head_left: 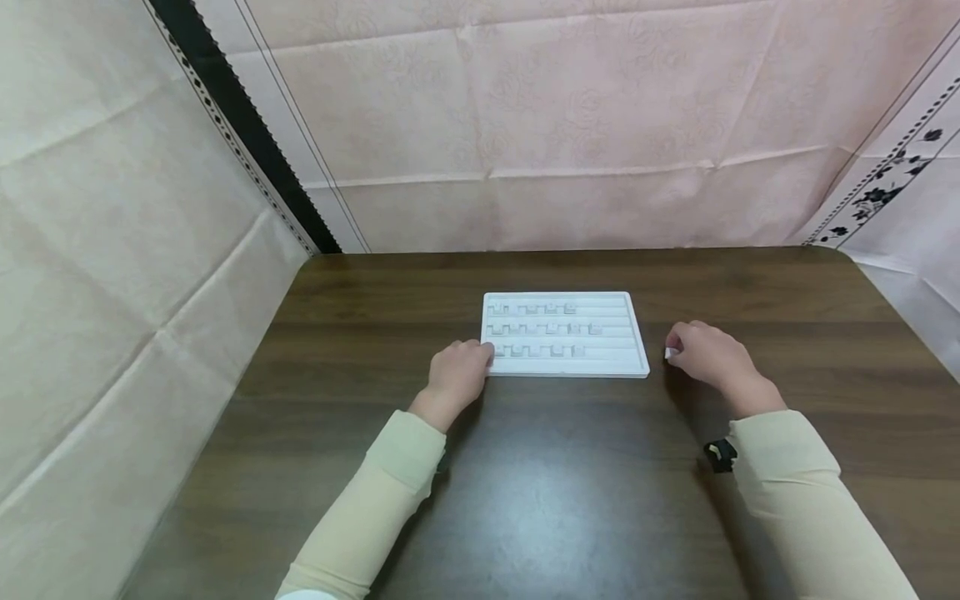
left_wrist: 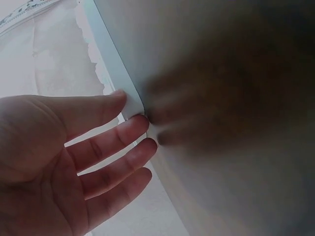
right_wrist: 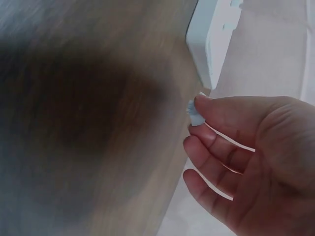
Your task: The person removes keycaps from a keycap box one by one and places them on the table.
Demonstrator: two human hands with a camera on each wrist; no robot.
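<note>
At the board point(head_left: 615, 367), near left corner: left hand point(head_left: 459, 371) with its thumb over the rim and forefinger against the edge, lightly pinching the corner; the other fingers bend loosely beside it. Likely placed so to stop the board sliding.
Right of the board: right hand point(head_left: 705, 354), thumb and forefinger narrowed on a small white piece point(right_wrist: 196, 115), the other fingers curved and clear of it. A fingertip pinch seems chosen because the piece is so small.
Piece, place and heading: just beside the board's right end, apart from it; whether it touches the table point(head_left: 525, 467) I cannot tell. One side looks notched in the right wrist view, but the fingers hide too much to say which way it points or where its long axis lies.
Board, lie: flat on the table, between the hands, long axis running left to right, about parallel to the table's far edge. It seems turned this way so its rows run across in front of the person.
Tiles point(head_left: 573, 329) on the board: three rows along its long axis, set apart from one another, starting at the left and stopping short of the right end. Its lengthwise ridges presumably hold them in line.
Beyond the table: pink cloth point(head_left: 600, 108).
</note>
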